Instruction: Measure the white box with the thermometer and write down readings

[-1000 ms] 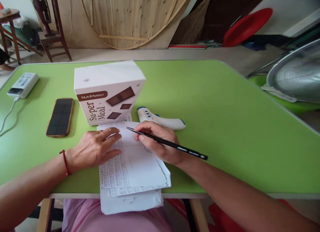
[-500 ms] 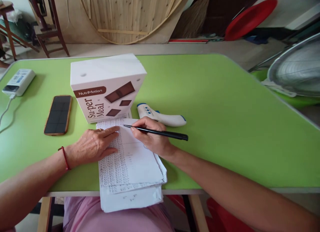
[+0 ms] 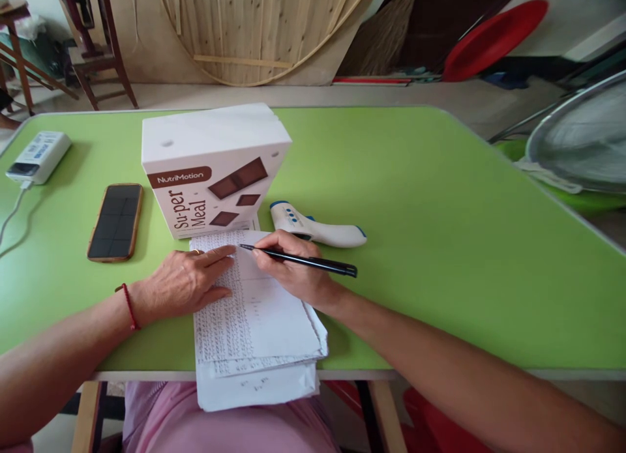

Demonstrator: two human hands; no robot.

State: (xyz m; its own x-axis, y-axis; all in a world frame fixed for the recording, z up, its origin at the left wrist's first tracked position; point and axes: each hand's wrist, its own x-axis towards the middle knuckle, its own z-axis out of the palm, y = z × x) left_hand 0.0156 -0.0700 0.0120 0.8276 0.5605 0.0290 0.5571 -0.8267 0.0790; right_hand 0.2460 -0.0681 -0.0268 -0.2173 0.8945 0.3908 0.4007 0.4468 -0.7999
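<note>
A stack of paper sheets (image 3: 281,326) lies at the table's front edge, its lower end sticking out past it. Dense handwriting fills the left part of the top sheet; the right part is mostly blank. Flat on the written part rests my left hand (image 3: 188,280), fingers stretched out, index fingertip near the pen tip. My right hand (image 3: 296,270) grips a black pen (image 3: 317,262) between thumb and fingers, tip on or just over the sheet near its top. Right behind the papers stands a white NutriMotion box (image 3: 218,179).
A white infrared thermometer (image 3: 337,234) lies just beyond my right hand. To the left are a phone (image 3: 115,221) and a white power bank (image 3: 39,156) with a cable, all on the green table (image 3: 440,244). A mesh-covered basin (image 3: 581,140) stands off its right side.
The pen's rear end has swung slightly left and its tip has shifted a little left. My left hand stays in place on the paper. The whole view has shifted slightly.
</note>
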